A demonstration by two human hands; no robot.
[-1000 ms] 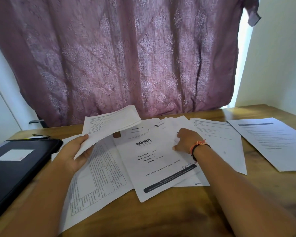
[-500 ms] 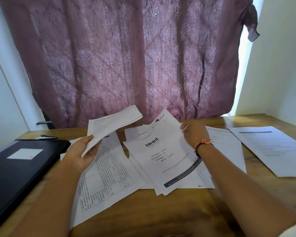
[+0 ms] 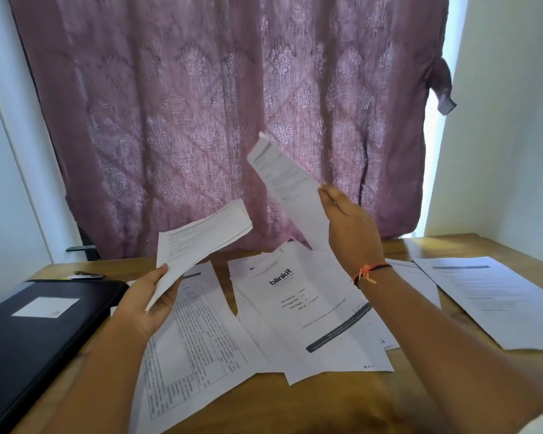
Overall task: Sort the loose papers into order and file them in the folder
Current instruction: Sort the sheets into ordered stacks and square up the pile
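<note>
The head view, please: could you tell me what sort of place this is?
Probably a room at home, used as a desk: a wooden table stands before a purple patterned curtain, with printed papers and a black folder on it.

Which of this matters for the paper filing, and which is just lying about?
Part of the job: white paper stack in the left hand; white printed sheet held up by the right hand; loose white sheets on the wooden table; black folder.
Just there: dark pen beyond the folder; purple patterned curtain.

Black folder [image 3: 29,339] cut by left edge, raised sheet [image 3: 282,180] blurred, its print unreadable
</note>
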